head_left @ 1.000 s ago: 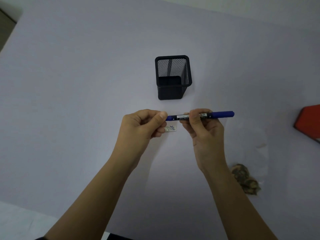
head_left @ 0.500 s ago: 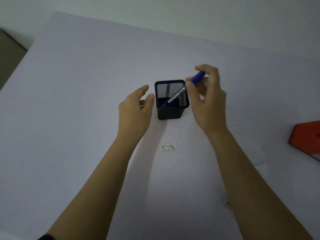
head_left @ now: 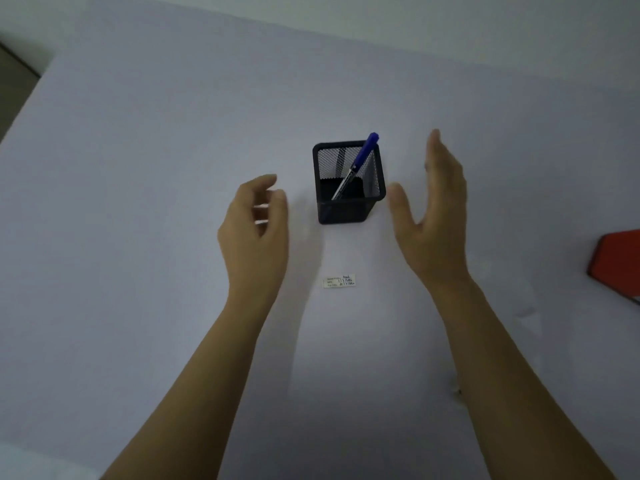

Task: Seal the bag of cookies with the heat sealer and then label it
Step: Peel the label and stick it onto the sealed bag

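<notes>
Paper label lying loose on worktop, both hands' fingers apart and empty; could curl or stick crooked if pinched carelessly.

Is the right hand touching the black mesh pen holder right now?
Apart. The head view shows bare table between the open right hand and the black mesh pen holder, where the blue pen leans.

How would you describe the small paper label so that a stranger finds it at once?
Start from the black mesh pen holder in the middle of the pale table. Just in front of it, between the two forearms, lies the label. It is the only flat white slip there, with small handwriting on it.
</notes>
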Available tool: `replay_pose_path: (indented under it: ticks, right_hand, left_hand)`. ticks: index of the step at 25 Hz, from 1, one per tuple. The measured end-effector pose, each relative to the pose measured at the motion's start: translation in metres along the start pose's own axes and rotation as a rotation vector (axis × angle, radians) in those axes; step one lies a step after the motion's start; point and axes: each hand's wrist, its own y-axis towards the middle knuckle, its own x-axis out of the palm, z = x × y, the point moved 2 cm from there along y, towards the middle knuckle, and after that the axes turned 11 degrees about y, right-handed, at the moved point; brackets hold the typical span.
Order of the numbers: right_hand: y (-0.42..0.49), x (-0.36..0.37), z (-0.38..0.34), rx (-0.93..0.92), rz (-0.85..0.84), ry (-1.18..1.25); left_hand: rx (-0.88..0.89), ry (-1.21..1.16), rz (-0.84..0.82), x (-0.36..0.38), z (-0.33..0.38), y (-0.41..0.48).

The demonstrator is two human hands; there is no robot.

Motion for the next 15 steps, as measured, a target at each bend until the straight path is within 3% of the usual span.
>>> replay_pose_path:
  ticks: [2,7,10,15]
  right_hand:
    - [-0.033,-0.007,0.013,0.045,0.040,0.070]
    - [-0.096,0.020,0.030,0.100,-0.405,-0.155]
    - [-0.099,0.028,0.026,0.071,-0.385,-0.251]
    - [-0.097,0.030,0.021,0.118,-0.351,-0.148]
  left_hand:
    - [-0.003,0.081,-0.056,-0.001,-0.026,-0.020]
    - [0.431,0.441,-0.346,0.024,-0.069,-0.054]
    - [0.485,0.505,-0.312,0.033,-0.069,-0.052]
    - [0.447,0.411,-0.382,0.032,-0.062,-0.049]
